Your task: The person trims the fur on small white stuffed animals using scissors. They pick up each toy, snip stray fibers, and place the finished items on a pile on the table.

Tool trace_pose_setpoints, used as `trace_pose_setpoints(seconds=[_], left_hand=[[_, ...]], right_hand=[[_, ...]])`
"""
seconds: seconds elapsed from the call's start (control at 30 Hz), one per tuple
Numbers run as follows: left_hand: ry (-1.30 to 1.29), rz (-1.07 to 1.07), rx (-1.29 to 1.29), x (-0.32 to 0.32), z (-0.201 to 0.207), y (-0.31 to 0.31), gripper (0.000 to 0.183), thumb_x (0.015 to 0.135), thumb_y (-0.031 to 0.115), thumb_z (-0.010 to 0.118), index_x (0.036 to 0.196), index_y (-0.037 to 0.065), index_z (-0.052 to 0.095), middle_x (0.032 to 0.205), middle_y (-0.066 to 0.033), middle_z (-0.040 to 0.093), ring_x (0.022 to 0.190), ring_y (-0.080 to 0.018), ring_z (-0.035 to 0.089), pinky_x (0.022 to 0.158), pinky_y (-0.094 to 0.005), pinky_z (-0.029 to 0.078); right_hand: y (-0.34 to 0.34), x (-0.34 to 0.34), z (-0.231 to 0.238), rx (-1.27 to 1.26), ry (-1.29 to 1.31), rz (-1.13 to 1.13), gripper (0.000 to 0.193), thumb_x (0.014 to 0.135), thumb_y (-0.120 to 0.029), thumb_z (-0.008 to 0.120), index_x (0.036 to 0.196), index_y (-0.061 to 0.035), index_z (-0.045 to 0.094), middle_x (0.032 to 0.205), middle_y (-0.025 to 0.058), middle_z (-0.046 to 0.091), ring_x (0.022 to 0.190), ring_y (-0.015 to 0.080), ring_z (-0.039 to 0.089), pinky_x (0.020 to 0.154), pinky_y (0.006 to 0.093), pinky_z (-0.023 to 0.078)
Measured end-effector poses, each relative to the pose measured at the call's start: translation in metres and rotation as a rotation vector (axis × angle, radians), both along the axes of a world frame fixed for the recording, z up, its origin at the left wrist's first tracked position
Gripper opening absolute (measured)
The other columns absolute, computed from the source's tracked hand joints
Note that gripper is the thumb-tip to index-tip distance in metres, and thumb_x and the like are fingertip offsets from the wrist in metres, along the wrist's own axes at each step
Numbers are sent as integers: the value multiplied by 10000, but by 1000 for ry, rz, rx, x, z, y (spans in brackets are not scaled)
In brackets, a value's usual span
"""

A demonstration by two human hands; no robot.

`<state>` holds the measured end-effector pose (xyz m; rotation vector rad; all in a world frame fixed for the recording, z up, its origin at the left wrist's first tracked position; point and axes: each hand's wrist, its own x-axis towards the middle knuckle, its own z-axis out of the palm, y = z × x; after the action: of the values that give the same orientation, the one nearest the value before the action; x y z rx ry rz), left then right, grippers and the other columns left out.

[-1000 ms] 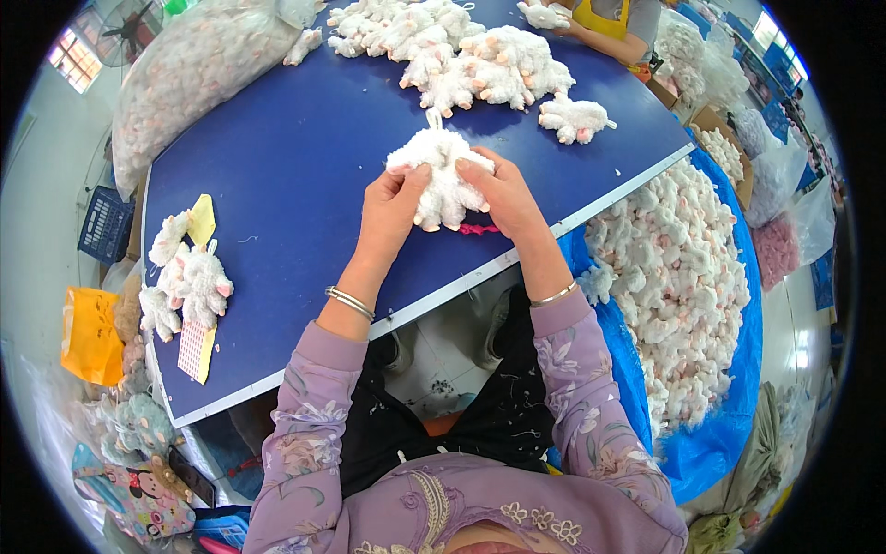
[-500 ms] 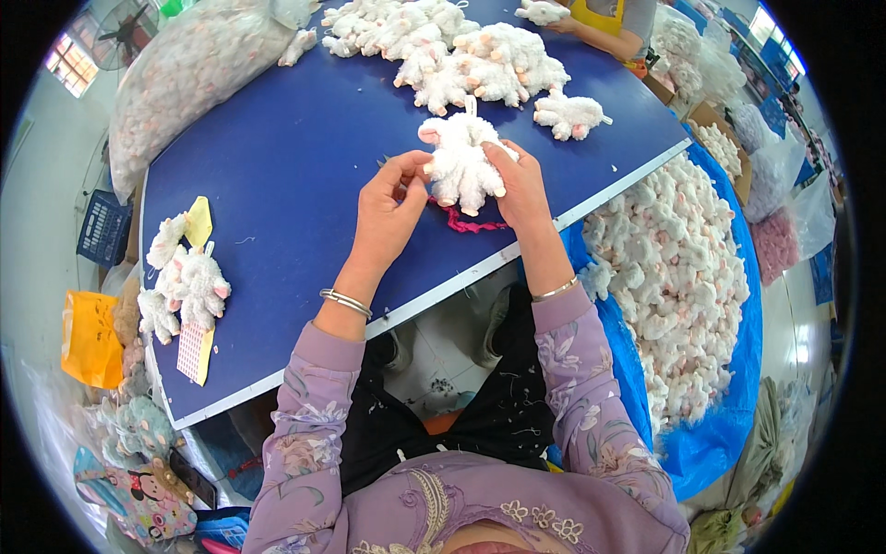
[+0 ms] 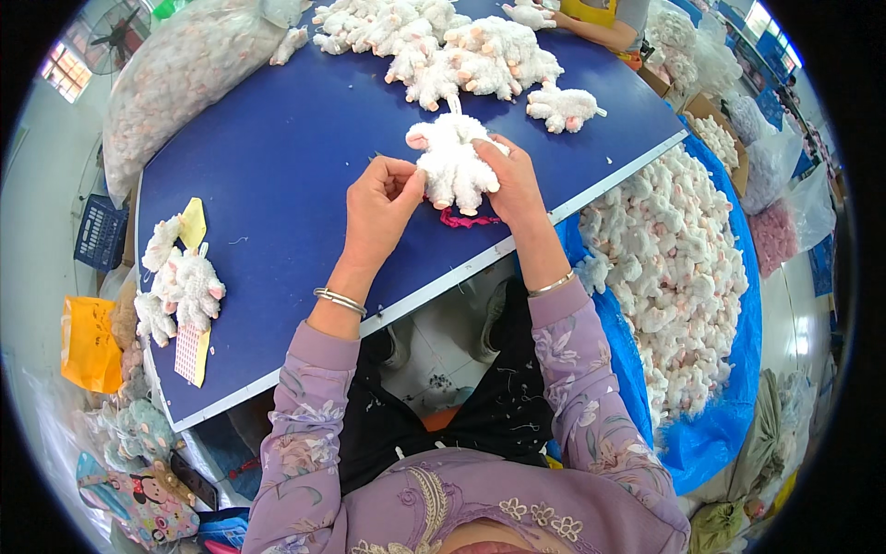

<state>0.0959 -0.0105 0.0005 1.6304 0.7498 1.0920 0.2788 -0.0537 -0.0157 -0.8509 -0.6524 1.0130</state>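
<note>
A small white fluffy plush lamb (image 3: 454,166) with a pink ear and a hanging loop at its top is held above the blue table. My right hand (image 3: 514,185) grips its right side, thumb across the front. Closed in a pinch, my left hand (image 3: 383,203) meets the lamb's left edge; what lies between its fingertips is too small to make out. A dark pointed tip (image 3: 376,156) shows just above the left knuckles, its rest hidden. Under the lamb, a bright pink braided cord (image 3: 469,219) lies on the table.
Plush lambs (image 3: 498,55) are heaped at the far side, near a co-worker's arm (image 3: 591,32). A blue-lined container (image 3: 688,452) full of them stands at right. More lambs (image 3: 189,286) lie left beside yellow sheets (image 3: 192,223). A bulging clear bag (image 3: 194,83) sits far left.
The lamb and both hands have shifted slightly left in the picture, as has the whole scene a little. Both hands keep nearly the same hold.
</note>
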Motion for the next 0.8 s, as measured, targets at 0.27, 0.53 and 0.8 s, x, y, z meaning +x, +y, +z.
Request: trace_pose_setpoints(seconds=[0.27,0.53,0.8], left_hand=[[-86,-43,-336,-4,0,9,134,933,158,543,853,51,550,744,-59,623,546,-92,531,509,-223,439],[-161,-65,-328,-6,-1,10,294,1001,294,412,882,73,566,737,-50,610,597,-87,522,557,-227,416],[-110,-83,-312,0,-5,10,281,987,275,465,852,60,586,733,-39,628,590,-74,537,562,-220,429]], right_hand=[[-1,-10,7,31,-116,-53,228,872,-132,637,1016,40,600,888,64,644,750,83,607,642,227,484],[-32,61,60,553,338,-67,430,927,-337,505,1230,-32,522,1250,142,572,1149,281,556,942,449,463],[-10,162,15,-183,-1046,-986,407,883,-352,567,1164,-59,588,1217,165,582,1078,313,576,912,462,437]])
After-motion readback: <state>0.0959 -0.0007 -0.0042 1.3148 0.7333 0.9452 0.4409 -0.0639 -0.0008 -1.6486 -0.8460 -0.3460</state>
